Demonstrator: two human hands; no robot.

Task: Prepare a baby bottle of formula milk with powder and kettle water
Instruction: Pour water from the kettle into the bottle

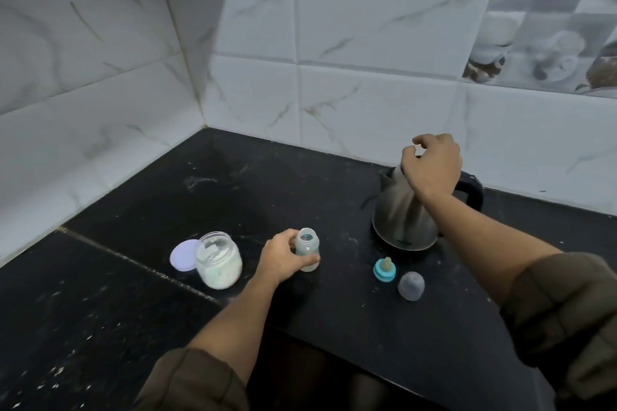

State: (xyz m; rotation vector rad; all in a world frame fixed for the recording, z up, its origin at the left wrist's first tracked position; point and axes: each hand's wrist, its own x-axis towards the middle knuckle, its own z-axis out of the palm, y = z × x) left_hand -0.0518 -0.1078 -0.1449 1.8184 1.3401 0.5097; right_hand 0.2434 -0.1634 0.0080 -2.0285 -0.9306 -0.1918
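The black worktop (233,197) runs into a tiled corner, with everything laid out near the front edge where you can reach it. The steel kettle (397,210) stands upright at the right, its spout turned toward the other things. Your right hand (432,163) is over its top with fingers curled, not on the black handle (472,188). I cannot tell whether it grips the lid or only hovers.

The powder jar (218,260) stands open at the left, its lilac lid (182,255) lying just behind it, so scooping is unhindered. The baby bottle (307,245) stands upright between jar and kettle, mouth open. Your left hand (280,260) wraps its side, probably to steady it for pouring.

The clear dome cap (411,285) and the teal teat ring (384,270) wait in front of the kettle, clear of the bottle.
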